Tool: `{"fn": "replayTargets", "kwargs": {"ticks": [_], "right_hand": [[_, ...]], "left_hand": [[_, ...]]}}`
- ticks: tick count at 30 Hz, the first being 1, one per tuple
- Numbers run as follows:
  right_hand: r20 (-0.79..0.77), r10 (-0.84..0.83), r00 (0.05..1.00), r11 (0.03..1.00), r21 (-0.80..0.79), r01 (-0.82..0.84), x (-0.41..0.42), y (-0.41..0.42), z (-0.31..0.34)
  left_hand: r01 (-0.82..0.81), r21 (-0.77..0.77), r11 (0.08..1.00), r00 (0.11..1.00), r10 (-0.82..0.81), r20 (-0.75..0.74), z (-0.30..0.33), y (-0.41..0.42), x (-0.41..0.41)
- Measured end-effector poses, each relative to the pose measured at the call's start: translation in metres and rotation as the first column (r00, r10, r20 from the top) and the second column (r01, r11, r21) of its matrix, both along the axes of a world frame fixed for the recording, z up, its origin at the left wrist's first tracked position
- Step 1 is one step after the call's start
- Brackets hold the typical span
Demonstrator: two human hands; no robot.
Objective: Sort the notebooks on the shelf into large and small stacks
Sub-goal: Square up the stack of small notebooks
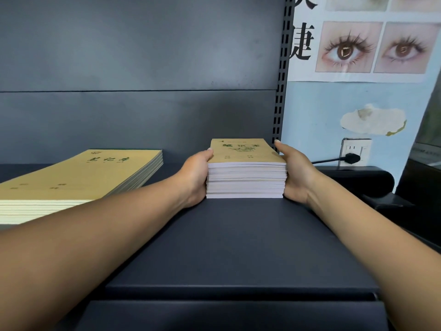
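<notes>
A stack of small notebooks point(245, 173) with tan covers and green print stands on the dark shelf point(233, 247), right of centre. My left hand point(194, 176) presses flat against the stack's left side, thumb on the top cover. On the opposite side, my right hand point(294, 174) is pressed against the stack, fingers reaching toward its back corner. A stack of large notebooks point(78, 177) with the same tan covers lies at the left of the shelf, apart from both hands.
Behind the shelf rises a dark back panel point(143, 91) with a slotted upright point(281, 80) at its right. Beyond that, a light blue wall carries a poster point(372, 39), a socket point(355, 151) and a black plug with cable point(350, 158).
</notes>
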State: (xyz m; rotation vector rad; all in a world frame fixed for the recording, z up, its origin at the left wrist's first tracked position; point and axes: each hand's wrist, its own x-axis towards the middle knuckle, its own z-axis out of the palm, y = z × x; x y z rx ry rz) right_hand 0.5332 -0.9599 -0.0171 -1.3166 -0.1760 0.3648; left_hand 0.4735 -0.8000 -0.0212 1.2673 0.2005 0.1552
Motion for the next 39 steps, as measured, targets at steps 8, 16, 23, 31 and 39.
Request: {"fn": "replayTargets", "kwargs": {"ticks": [8,16,23,31,39], "right_hand": [[0.055,0.004,0.998,0.996,-0.089,0.001,0.007,-0.005,0.008],[-0.007,0.011,1.0,0.999,-0.039,-0.012,0.042,0.007,0.003],[-0.01,0.043,0.999,0.999,0.002,-0.043,0.058,0.01,-0.003],[0.069,0.132,0.989,0.988,-0.095,-0.125,0.058,0.011,0.012],[0.088,0.113,0.99,0.994,-0.001,-0.114,0.062,0.015,0.012]], "left_hand": [[0.041,0.095,0.995,0.999,-0.04,-0.015,0.01,0.008,0.004],[-0.037,-0.106,0.994,0.996,0.028,-0.081,0.008,0.015,0.05],[-0.028,-0.047,0.999,0.997,0.025,-0.066,0.002,0.022,0.062],[0.146,0.178,0.973,0.989,-0.137,-0.061,0.007,0.033,0.069],[0.091,0.125,0.988,0.995,-0.086,-0.046,0.004,0.036,0.083]]}}
